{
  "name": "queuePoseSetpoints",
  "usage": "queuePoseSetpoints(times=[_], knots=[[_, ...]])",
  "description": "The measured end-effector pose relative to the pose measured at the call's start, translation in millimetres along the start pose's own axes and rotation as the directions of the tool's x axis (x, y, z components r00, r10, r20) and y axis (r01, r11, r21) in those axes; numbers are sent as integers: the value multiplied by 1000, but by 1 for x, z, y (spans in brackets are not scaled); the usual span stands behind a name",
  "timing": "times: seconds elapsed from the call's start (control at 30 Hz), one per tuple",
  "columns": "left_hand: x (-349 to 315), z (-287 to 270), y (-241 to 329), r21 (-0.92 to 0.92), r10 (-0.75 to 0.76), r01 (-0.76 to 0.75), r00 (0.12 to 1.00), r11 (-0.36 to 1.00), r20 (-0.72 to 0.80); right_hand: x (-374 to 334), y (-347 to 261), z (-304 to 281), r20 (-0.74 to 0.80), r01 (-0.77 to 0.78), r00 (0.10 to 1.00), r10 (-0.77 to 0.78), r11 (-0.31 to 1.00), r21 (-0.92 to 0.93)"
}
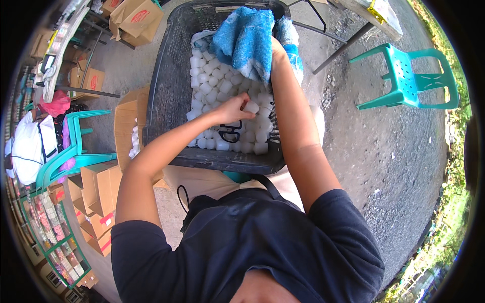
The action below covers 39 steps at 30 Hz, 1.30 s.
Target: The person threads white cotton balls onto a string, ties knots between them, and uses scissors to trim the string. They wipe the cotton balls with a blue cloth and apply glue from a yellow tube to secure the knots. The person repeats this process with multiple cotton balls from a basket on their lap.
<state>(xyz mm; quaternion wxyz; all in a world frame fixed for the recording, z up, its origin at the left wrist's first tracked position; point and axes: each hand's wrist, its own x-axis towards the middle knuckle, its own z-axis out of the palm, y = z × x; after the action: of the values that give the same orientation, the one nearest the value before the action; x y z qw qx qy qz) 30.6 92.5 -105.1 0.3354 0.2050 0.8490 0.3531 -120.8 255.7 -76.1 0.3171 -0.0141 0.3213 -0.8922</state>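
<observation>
A black plastic crate [160,96] with perforated walls stands at my lap, holding many small white cylinders [212,83]. Over the middle of the pile my left hand [235,109] is closed, thumb and fingers pinching one white cylinder [251,107]. At the crate's far right, my right hand [277,52] grips a blue towel [247,40] with whitish worn patches, which drapes over the far part of the pile. The cloth hides most of that hand's fingers. Just below my left hand, a dark looped object [230,133] lies among the cylinders; its kind is unclear.
Beside the crate on the left is an open cardboard box [130,118] with more white pieces. Further left stand a green plastic chair [76,136] and stacked cartons [98,187]. Another green chair [404,78] is on the gravel at right, below a table [371,20].
</observation>
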Motion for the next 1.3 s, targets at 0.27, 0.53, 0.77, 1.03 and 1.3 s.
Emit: queuePoseSetpoints(times=[0.27, 0.53, 0.77, 1.03, 1.3], knots=[[-58, -99, 27, 78, 159, -171, 532, 982, -832, 0, 38, 56, 253, 223, 965, -62, 698, -680], [-62, -95, 15, -305, -16, -621, 425, 722, -905, -6, 53, 124, 320, 476, 874, -367, 507, -719], [-88, -124, 0, -973, 268, -221, 935, -64, -230, -56, 48, 147, 543, 641, 754, -369, 236, -730], [-84, -98, 28, -789, 153, -563, 827, 248, -542, -27, 65, 119, 55, 373, 887, -459, 640, -672], [-79, -114, 24, -686, 153, -714, 700, 136, -698, -29, 53, 100, 153, 332, 939, -307, 926, -177]])
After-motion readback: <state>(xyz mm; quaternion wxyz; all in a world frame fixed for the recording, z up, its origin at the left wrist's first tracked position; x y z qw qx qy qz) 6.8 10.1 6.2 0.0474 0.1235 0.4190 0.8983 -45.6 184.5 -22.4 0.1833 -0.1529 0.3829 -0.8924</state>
